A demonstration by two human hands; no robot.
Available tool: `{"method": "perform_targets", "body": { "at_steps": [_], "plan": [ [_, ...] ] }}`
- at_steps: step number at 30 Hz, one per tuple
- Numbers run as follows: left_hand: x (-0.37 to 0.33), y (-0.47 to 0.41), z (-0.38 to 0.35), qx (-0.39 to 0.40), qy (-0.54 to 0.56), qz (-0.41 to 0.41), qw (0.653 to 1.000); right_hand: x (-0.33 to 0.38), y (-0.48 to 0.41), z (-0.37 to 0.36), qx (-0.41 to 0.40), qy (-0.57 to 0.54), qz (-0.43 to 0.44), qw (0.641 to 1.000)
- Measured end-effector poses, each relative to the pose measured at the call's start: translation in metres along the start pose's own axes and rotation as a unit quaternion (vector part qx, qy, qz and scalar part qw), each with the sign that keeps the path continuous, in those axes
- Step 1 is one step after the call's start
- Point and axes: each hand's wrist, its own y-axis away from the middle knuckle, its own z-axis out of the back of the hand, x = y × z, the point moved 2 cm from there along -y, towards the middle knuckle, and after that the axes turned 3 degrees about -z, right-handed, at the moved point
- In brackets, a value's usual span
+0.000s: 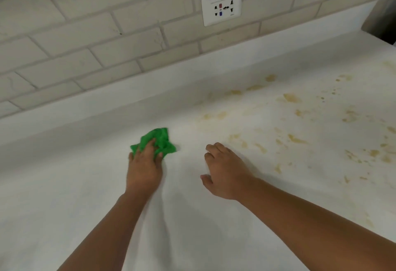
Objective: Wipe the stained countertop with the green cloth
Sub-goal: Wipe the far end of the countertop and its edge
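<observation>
Head view: the green cloth (159,140) is seen bunched up on the white countertop (85,185), toward the back wall. It is pressed down by the left hand (144,163), palm down, w/ fingers (150,144) laid fairly straight over its near part. No finger can be seen curled under it. Most of the cloth sticks out beyond the fingertips & to either side; the thumb is laid on its right edge. The right hand (225,170) is set to the right, apart from the cloth, fingers loosely bent, tips on the countertop, nothing held. Yellow-brown stains (291,98) are scattered to the right, the nearest just beside the right hand, none touched by the cloth. A socket (221,6) is set in the tiled wall (85,24) behind.
</observation>
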Motion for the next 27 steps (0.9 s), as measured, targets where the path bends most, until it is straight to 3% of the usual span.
{"method": "perform_targets", "body": {
  "at_steps": [5,8,12,16,21,24,27],
  "plan": [
    [-0.003,-0.074,-0.005,0.084,-0.078,0.092,0.989,-0.007,-0.001,0.001,0.005,0.000,0.020,1.000],
    [-0.042,-0.103,-0.020,0.115,-0.113,0.028,0.987,-0.009,0.000,0.001,-0.001,-0.006,0.027,1.000],
    [-0.093,-0.079,-0.035,0.114,-0.042,-0.086,0.989,-0.006,0.000,0.002,0.001,0.007,0.025,1.000],
    [-0.079,-0.038,-0.020,0.111,0.024,-0.152,0.982,-0.005,-0.001,0.004,0.009,0.013,0.027,1.000],
    [-0.034,-0.050,0.000,0.073,-0.010,-0.062,0.995,-0.008,0.000,0.005,0.014,0.000,0.033,0.999],
    [-0.036,-0.099,-0.001,0.109,-0.046,0.035,0.992,-0.008,-0.001,0.005,0.014,0.001,0.031,0.999],
    [-0.068,-0.122,-0.016,0.131,-0.085,0.021,0.987,-0.007,-0.003,0.005,0.012,0.013,0.027,0.999]
  ]
}}
